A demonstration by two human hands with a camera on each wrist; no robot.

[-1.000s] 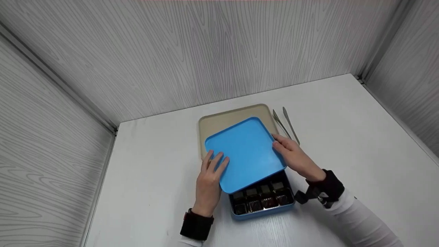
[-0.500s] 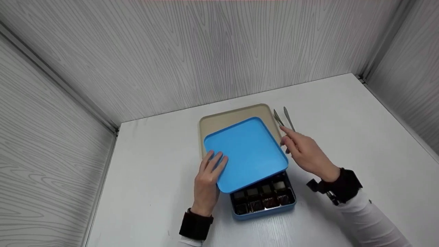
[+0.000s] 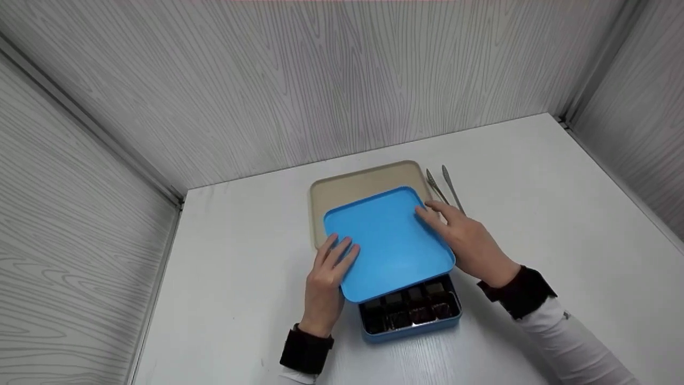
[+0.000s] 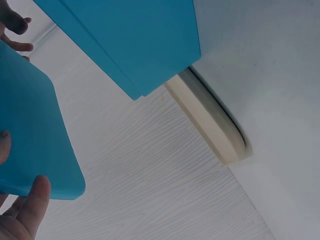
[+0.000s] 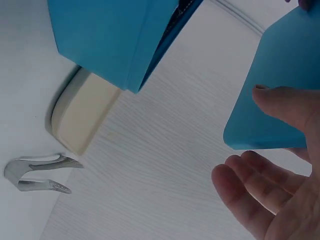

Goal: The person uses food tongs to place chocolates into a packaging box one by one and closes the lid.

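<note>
A blue lid hovers tilted over a blue box with dark chocolates showing in its near rows. My left hand grips the lid's left edge, fingers on top. In the left wrist view the thumb sits at the lid's corner. My right hand holds the lid's right edge, fingers laid over the far right corner. The right wrist view shows its thumb pressed on the lid. The box lies beyond.
A beige tray lies on the white table behind the box, partly hidden by the lid. Metal tongs rest just right of the tray, close to my right fingertips. Grey wood-grain walls enclose the table on three sides.
My right hand left the lid and swung right towards the tongs, then came back to the lid's right edge. The lid has shifted slightly right and nearer. The left hand kept its grip.
</note>
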